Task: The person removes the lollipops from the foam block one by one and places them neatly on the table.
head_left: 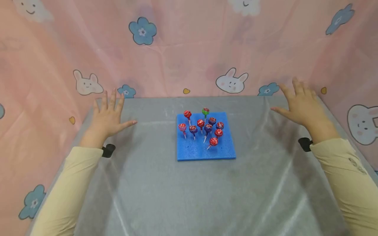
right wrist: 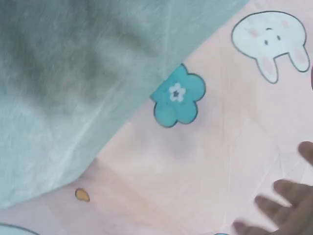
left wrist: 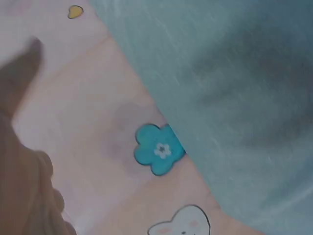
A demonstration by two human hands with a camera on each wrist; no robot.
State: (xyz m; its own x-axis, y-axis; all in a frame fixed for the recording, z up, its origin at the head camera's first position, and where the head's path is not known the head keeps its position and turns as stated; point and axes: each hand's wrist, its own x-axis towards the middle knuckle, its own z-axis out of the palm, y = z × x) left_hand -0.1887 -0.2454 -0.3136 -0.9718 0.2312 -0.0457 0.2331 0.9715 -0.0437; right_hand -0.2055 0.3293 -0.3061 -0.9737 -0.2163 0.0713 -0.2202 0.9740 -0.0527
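Several lollipops in red, purple, pink and green wrappers stand stuck by their white sticks in a blue foam board (head_left: 192, 151). The green lollipop (head_left: 205, 111) is at the back, and a red lollipop (head_left: 214, 141) leans near the front. Left of the board, my left hand (head_left: 106, 119) hovers over the table with its fingers spread and holds nothing. My right hand (head_left: 302, 105) is raised on the other side, fingers also spread, holding nothing. Parts of the left hand (left wrist: 27, 181) and right hand (right wrist: 288, 205) show at the edges of the wrist views.
A grey cloth-like surface covers the table (head_left: 183, 196). Behind it and along both sides hangs a pink curtain (head_left: 183, 59) printed with rabbits, blue flowers and clouds. Black bands (head_left: 108, 150) sit at both wrists, by the cream sleeves (head_left: 65, 190).
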